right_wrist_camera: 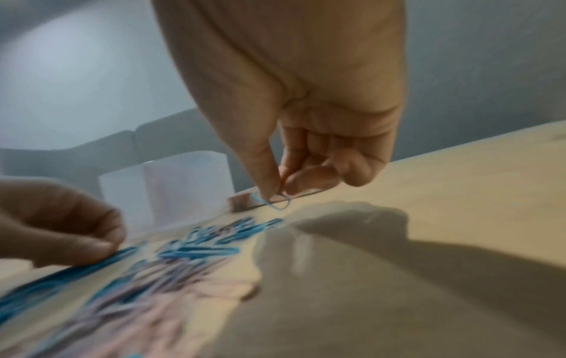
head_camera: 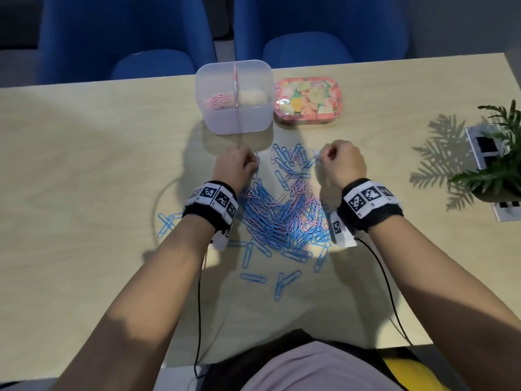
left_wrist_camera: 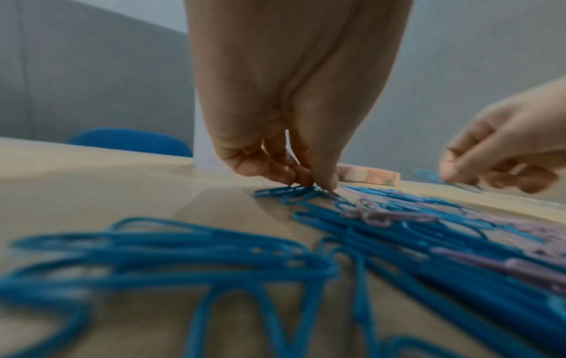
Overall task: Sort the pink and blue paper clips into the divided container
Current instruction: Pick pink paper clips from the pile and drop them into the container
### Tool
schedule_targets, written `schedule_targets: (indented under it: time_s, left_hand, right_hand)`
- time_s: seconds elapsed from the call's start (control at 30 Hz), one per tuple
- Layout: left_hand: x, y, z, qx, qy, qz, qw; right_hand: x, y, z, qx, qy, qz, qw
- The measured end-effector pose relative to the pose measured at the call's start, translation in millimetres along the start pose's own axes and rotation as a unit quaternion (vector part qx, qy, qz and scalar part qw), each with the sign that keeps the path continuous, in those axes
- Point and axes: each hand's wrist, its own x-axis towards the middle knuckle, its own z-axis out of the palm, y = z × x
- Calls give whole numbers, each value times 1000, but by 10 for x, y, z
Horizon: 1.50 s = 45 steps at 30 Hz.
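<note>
A mixed pile of pink and blue paper clips (head_camera: 282,215) lies on the table in front of me. Behind it stands the translucent divided container (head_camera: 253,122), with pink clips (head_camera: 218,100) in its left compartment and no clips visible in the right one. At the pile's far left edge, my left hand (head_camera: 249,163) pinches a blue clip (left_wrist_camera: 285,191) that still lies on the table, fingers curled down (left_wrist_camera: 315,185). Over the pile's far right edge, my right hand (head_camera: 324,158) pinches another blue clip (right_wrist_camera: 280,204) between thumb and forefinger, just above the table.
A floral tin (head_camera: 307,101) sits right of the container. A potted plant (head_camera: 496,165) and a socket panel (head_camera: 485,148) stand at the table's right edge. Stray blue clips (head_camera: 167,222) lie left of my left wrist. Blue chairs (head_camera: 127,38) stand beyond the table.
</note>
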Motion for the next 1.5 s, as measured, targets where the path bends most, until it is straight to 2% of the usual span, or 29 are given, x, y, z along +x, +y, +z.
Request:
schedule_targets:
  time_s: [0.07,0.13,0.27,0.4,0.5,0.6,0.7,0.77,0.9,1.0,1.07,1.13,1.17,1.23,1.3,1.4,1.43,1.5]
  left_hand:
    - [-28,-44,2,-23,10,-17,1000]
    - [-47,-78,-12,-38,28,-30,998]
    - [-48,-184,-71,-30,54,-52,997]
    - [-73,-269,-110,28,38,-64,997]
    - [-95,-323,-148,72,67,-75,992]
    - [-111,-255,-116,108,86,-21,990]
    - [-119,-81,-21,123,47,34,991]
    - [-112,-30,22,113,26,17,993]
    - [-76,-63,19,27,5,-28,999]
    - [-98,-87,-31,29,15,-26,999]
    - [-94,-147,-69,8,35,-39,999]
    - [-86,-243,-114,-18,57,-66,996]
    - [-78,-289,-130,-7,69,-71,995]
    - [-68,-324,-137,59,90,-45,993]
    - [-72,-255,-123,108,90,10,990]
    - [-90,-91,-40,139,46,67,987]
    - [-93,-49,-7,144,35,72,986]
    - [-75,8,38,156,25,66,985]
  right_hand:
    - [23,53,-45,-24,14,-2,1000]
    - [51,-11,-20,-22,31,-37,999]
    - [63,-288,162,-17,-20,-108,994]
    - [92,-425,289,-49,-63,-73,994]
    - [137,-398,319,-11,-93,-33,995]
    - [105,-348,308,-3,-86,-21,996]
    - [63,-335,278,-26,-59,-34,997]
    - [60,-343,267,-27,-84,-40,995]
    - [73,-277,263,21,-122,-44,991]
    - [90,-205,235,39,-101,-64,992]
    - [80,-198,148,93,-77,-73,990]
    - [65,-188,32,233,-66,-28,970]
    - [56,-179,-23,320,-64,7,945]
    - [56,-142,-123,459,-66,56,884]
    - [78,-121,-186,487,-67,82,867]
    - [97,-115,-158,451,-73,114,882]
    - [97,-113,-124,417,-80,112,899]
    - [87,-98,-58,255,-95,53,961]
